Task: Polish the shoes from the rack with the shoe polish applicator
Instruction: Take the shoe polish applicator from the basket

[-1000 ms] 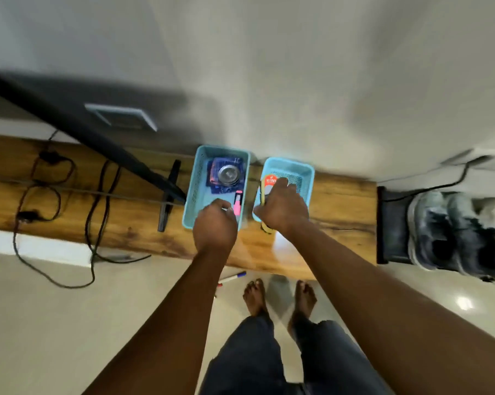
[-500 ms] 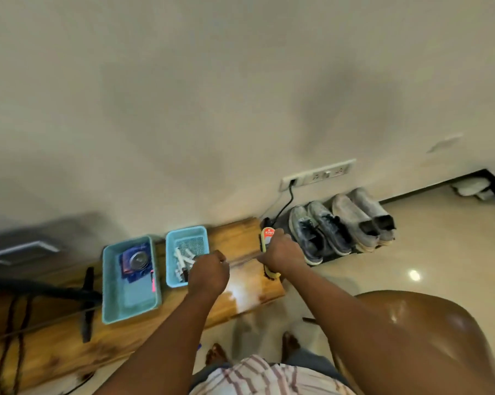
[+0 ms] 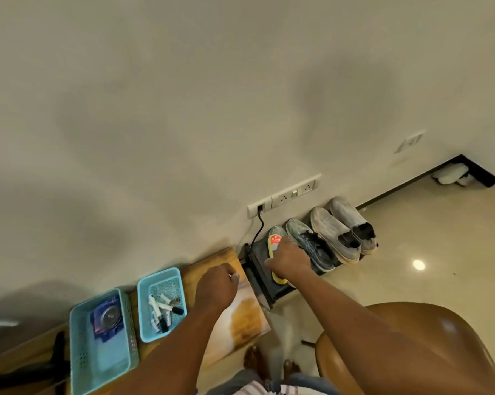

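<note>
A: Where is the shoe polish applicator [image 3: 275,243] at this moment?

B: It is in the right hand [image 3: 289,259]. The fingers are curled around its middle, so only the two ends show: the top with the red label, and a yellow end below the hand. It is held above the dark shoe rack [image 3: 262,276], at the left end of it.

A: And the shoes?

B: They stand on the rack, against the wall. One grey lace shoe [image 3: 310,245] is just beside the right hand, on its right side. Then a pair of light slip-on shoes [image 3: 343,228] comes after it, further to the right.

A: What does the left hand [image 3: 216,286] do?

B: It is over the wooden bench [image 3: 240,317], and the fingers are curled in a fist. If it holds something small inside, I cannot tell.

A: What else is on the bench?

B: Two light blue baskets. The small basket [image 3: 146,306] is near the left hand and has white markers in it. The big basket [image 3: 78,337] is beside it on the left, with a blue packet and a round metal thing inside. A brown chair [image 3: 411,337] is at the lower right
</note>
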